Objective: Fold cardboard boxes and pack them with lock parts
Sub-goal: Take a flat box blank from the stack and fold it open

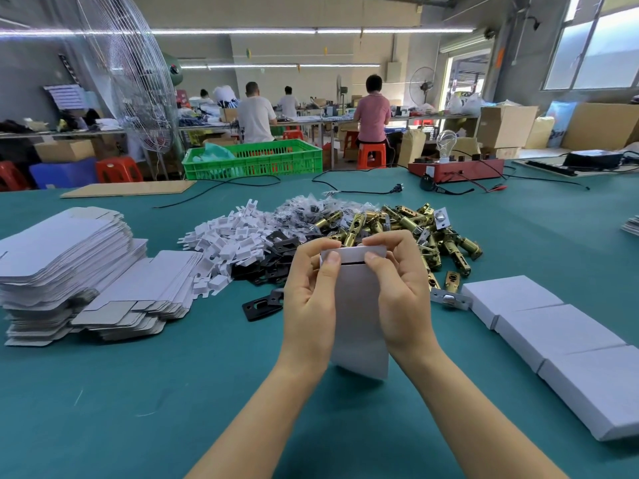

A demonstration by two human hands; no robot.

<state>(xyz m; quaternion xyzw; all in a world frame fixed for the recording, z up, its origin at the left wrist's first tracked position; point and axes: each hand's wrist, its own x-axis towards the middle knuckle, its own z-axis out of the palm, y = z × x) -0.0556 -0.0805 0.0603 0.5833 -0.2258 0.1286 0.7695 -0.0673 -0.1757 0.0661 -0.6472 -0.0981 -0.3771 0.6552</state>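
Workshop benches with seated workers fill the far background, and a green crate point(252, 160) sits just past the far edge of the teal counter point(138, 392). At the near middle of the counter, both hands hold a white cardboard box point(359, 323) upright, its lower end resting on or just above the surface. The left hand point(311, 295) grips the box's left side, thumb pressed on the front near the top; the right hand point(397, 288) grips the right side, thumb and fingers pinching the top flap, which stands slightly open along a dark slit. Just behind the box lies a heap of brass latches point(415, 229), with black plates point(273, 257) and white plastic pieces point(224, 243) to its left and small clear bags point(311, 209) at the far side. Stacks of flat box blanks point(69, 264) sit at the left. A row of closed white boxes point(553, 337) runs along the right, near a single silver latch point(449, 299).
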